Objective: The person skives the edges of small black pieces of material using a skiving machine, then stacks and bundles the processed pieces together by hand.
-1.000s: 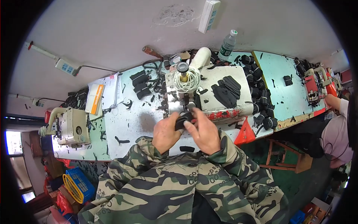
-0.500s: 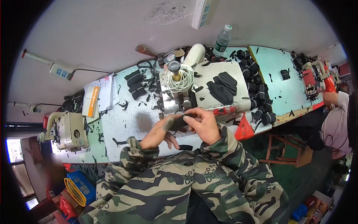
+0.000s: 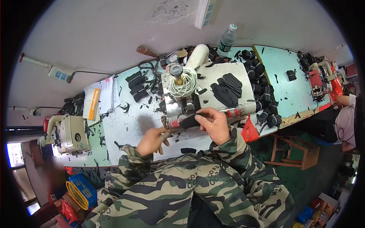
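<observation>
My right hand (image 3: 215, 125) pinches the end of a dark, narrow cloth piece (image 3: 187, 122) between thumb and fingers, in front of the sewing machine's (image 3: 178, 108) metal head. My left hand (image 3: 152, 141) is apart from the cloth, over the table to its left. Its fingers are loosely bent and spread, with a tan wrap (image 3: 165, 135) on one of them and nothing visible in the grasp. Between my sleeves another black scrap (image 3: 188, 150) lies at the table's front edge. Flat black cloth pieces (image 3: 227, 91) rest on the machine's pale top.
A coil of white cord (image 3: 182, 84) hangs around the machine's post. Bundled black pieces (image 3: 266, 93) line its right side, with a red bag (image 3: 249, 130) below. A water bottle (image 3: 227, 41) stands behind. Left are papers (image 3: 110, 95) and another machine (image 3: 72, 133); a person (image 3: 344, 121) sits far right.
My left hand has let go of the cloth piece and moved left and down. My right hand has shifted slightly right, still holding the piece, now at the machine's front.
</observation>
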Demonstrator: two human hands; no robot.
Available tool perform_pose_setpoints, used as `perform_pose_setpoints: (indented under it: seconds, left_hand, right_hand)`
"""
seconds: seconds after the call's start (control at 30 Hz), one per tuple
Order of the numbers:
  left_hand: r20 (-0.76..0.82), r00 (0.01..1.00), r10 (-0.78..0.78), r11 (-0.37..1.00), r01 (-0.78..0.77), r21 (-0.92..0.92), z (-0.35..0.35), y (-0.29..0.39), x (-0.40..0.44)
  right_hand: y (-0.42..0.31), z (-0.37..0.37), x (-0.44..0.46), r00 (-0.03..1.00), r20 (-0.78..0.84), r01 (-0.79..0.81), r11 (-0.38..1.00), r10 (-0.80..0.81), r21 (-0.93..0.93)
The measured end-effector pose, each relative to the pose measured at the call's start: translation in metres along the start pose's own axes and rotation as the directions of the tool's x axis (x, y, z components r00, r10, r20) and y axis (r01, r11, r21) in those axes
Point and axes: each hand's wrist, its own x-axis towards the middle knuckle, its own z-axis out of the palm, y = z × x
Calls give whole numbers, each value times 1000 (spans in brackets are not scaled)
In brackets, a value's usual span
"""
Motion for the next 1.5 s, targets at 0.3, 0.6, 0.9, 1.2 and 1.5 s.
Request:
perform_pose_setpoints:
  seconds: [0.3,0.6,0.9,1.2,1.5]
  left_hand:
    - [163,978,133,895,-48,-443,16,41,4]
    - [2,995,104,707,-73,-703,39,20,22]
    - [-102,980,172,740,-197,-643,42,34,20]
    - [161,986,41,882,40,-470,-4,36,35]
    - [151,979,-141,980,159,-119,-40,50,55]
  right_hand:
    - [-1,25,-10,995,86,38,994,-47,101]
    - [9,23,-5,1000,22,17,1000,-16,-16]
    - [25,28,4,997,-55,44,998,-46,-37]
    - [21,21,21,992,128,31,972,-1,-233]
    - [11,12,39,940,150,332,713,-307,-617]
